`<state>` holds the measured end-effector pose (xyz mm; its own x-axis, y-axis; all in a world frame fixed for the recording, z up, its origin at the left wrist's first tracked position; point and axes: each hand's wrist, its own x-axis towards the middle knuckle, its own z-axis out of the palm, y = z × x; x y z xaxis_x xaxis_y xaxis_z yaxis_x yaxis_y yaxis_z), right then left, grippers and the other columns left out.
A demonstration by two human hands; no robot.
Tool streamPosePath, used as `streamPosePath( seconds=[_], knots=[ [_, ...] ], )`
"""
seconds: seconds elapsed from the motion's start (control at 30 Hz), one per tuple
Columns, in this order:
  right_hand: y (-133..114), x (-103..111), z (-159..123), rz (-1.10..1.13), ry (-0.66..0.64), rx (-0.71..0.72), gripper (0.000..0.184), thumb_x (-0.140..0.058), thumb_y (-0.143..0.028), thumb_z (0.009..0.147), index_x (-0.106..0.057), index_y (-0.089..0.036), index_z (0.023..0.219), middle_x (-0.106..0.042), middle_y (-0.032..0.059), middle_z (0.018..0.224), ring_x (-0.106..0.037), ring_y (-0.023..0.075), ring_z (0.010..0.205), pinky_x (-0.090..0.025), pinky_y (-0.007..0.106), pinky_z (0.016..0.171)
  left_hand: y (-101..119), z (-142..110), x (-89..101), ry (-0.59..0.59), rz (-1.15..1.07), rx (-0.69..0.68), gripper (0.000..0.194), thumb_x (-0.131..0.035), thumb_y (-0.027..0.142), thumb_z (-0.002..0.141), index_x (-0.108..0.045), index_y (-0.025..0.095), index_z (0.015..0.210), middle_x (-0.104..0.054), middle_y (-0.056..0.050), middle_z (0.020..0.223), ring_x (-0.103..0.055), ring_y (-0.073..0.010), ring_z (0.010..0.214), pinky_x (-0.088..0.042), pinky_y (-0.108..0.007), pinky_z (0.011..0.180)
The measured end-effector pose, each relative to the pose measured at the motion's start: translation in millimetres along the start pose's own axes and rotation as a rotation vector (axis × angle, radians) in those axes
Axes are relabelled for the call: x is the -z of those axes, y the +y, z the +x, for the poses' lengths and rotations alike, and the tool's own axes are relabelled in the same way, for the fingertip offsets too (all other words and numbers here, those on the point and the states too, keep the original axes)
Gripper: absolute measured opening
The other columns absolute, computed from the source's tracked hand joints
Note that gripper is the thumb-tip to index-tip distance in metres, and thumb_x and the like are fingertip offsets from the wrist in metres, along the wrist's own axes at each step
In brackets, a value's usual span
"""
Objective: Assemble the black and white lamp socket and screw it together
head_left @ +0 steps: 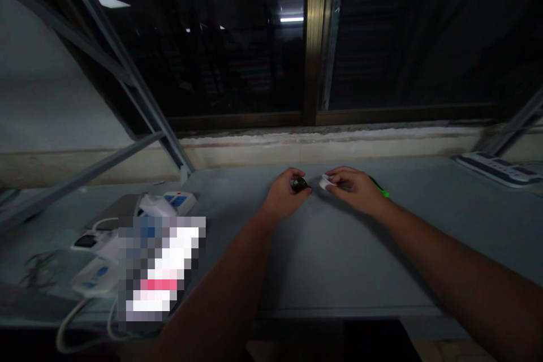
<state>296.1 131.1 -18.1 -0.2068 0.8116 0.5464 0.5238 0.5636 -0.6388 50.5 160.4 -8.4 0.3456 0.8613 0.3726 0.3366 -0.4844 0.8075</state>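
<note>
The left hand [283,195] pinches a small, glossy dark object [299,184] in a closed grip, its fingers hiding much of the shape. Just beside it, the right hand [354,190] holds a small, rounded white piece [327,182] in a closed grip, and the two objects are not touching. Both are held above a matte grey tabletop [339,271]. A bright green item [384,193] shows past the right hand, mostly hidden. To the left, a pixelated block [161,268] obscures whatever lies among white and blue power strips [179,201] and white cables [70,331].
</note>
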Motion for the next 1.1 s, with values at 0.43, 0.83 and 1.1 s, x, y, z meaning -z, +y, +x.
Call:
streamPosePath(
  seconds=[0.43, 0.83, 1.1],
  knots=[
    [-8, -11, 0, 0.790, 0.043, -0.376, 0.030, -0.085, -0.049, 0.074, -0.076, -0.024, 0.088, -0.074, 0.0026, 0.102, -0.070, 0.0229, 0.104, -0.058, 0.045, 0.102, 13, -6, -9.1, -0.225, -0.469, 0.061, 0.050, -0.091, 0.025, 0.070, -0.065, 0.014, 0.111, -0.075, -0.007, 0.092, -0.072, -0.0159, 0.081, -0.059, -0.034, 0.080],
    [5, 5, 2, 0.283, 0.095, -0.192, 0.020, -0.069, -0.042, 0.088, -0.069, -0.023, 0.092, -0.069, 0.0034, 0.094, -0.067, 0.0199, 0.087, -0.054, 0.036, 0.085, 14, -7, -6.1, -0.211, -0.324, 0.032, 0.042, -0.082, 0.027, 0.080, -0.066, 0.017, 0.117, -0.076, -0.008, 0.099, -0.074, -0.0172, 0.084, -0.058, -0.031, 0.077],
    [16, 11, -2, -0.221, -0.111, 0.024, 0.013, -0.066, -0.028, 0.089, -0.073, -0.023, 0.099, -0.065, 0.0072, 0.106, -0.068, 0.0218, 0.097, -0.054, 0.040, 0.093, 19, -4, -3.2, -0.189, -0.180, 0.010, 0.026, -0.075, 0.034, 0.083, -0.069, 0.017, 0.101, -0.073, -0.004, 0.090, -0.066, -0.0126, 0.070, -0.048, -0.023, 0.062]
  ],
)
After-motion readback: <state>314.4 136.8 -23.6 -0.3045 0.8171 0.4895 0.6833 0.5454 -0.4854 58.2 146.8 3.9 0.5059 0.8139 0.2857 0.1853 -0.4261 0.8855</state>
